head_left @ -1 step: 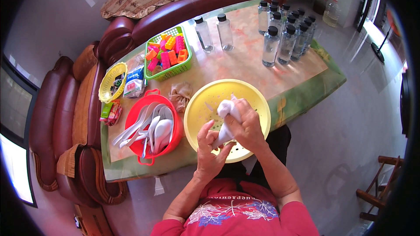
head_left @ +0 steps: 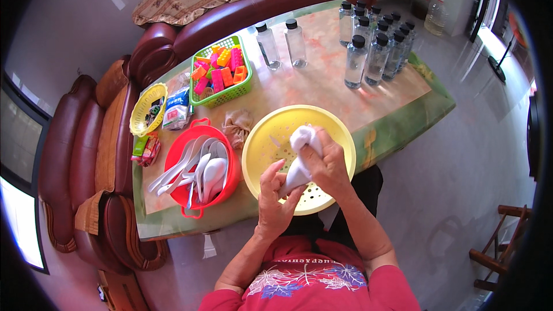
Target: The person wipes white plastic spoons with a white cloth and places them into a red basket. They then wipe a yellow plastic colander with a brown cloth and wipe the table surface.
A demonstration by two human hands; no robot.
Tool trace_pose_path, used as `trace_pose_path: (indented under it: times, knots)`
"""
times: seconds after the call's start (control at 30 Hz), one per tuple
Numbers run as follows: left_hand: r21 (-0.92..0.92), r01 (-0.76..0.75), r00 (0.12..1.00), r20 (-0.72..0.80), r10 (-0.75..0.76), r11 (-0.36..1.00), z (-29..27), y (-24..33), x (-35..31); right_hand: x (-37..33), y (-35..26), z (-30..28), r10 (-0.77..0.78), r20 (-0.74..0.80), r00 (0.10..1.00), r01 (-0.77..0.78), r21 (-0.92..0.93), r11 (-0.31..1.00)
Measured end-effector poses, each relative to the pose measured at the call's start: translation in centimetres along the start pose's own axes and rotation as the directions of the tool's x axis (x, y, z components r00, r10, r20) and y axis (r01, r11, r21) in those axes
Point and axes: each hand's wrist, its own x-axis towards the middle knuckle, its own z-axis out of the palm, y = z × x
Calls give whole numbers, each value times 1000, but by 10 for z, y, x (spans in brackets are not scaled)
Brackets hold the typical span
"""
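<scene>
- Worktop [head_left: 322,89]: I see a marbled tan top with a green edge, standing on a pale glossy tiled floor [head_left: 455,173].
- Room: a dark red leather sofa [head_left: 86,155] runs along the left and far sides of the worktop; a patterned cloth lies over its far section.
- On the worktop, far right: a cluster of clear bottles [head_left: 377,40] with black caps; two more bottles stand apart nearer the middle.
- Far left: a green basket [head_left: 222,72] of coloured plastic blocks; beside it a small yellow basket [head_left: 148,108].
- Near left: a red bowl [head_left: 199,167] holding white spoons.
- Near edge, in front of me: a yellow colander [head_left: 288,132], just beside the red bowl.
- White cloth [head_left: 300,152]: a bunched roll held over the colander's inside.
- Right hand [head_left: 328,164]: grip closed around the upper part of the white cloth, fingers wrapped over it, back of the hand upward, forearm entering from the lower edge.
- Left hand [head_left: 273,196]: grip closed on the lower end of the white cloth, thumb raised beside it, wrist over the colander's near rim.
</scene>
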Motion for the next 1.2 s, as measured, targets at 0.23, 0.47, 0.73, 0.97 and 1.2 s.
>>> trace_pose_path:
  times: [0.23,0.47,0.73,0.97,1.2]
  knots:
    - [-825,411,877,242,-415,388,-6,-6,10,-3,23,17,146,-240,960,-64,321,945]
    - [-783,403,863,153,-481,473,3,-16,8,-27,4,34,-230,29,973,217,-465,858]
    - [-739,470,826,175,-536,483,-1,-11,11,-43,11,16,-298,362,883,462,-562,686]
    - [-748,548,754,248,-608,375,0,11,13,-34,12,13,-312,41,949,299,-420,857]
    - [-833,435,832,225,-508,343,-7,-3,13,-31,0,25,-284,199,938,345,-444,827]
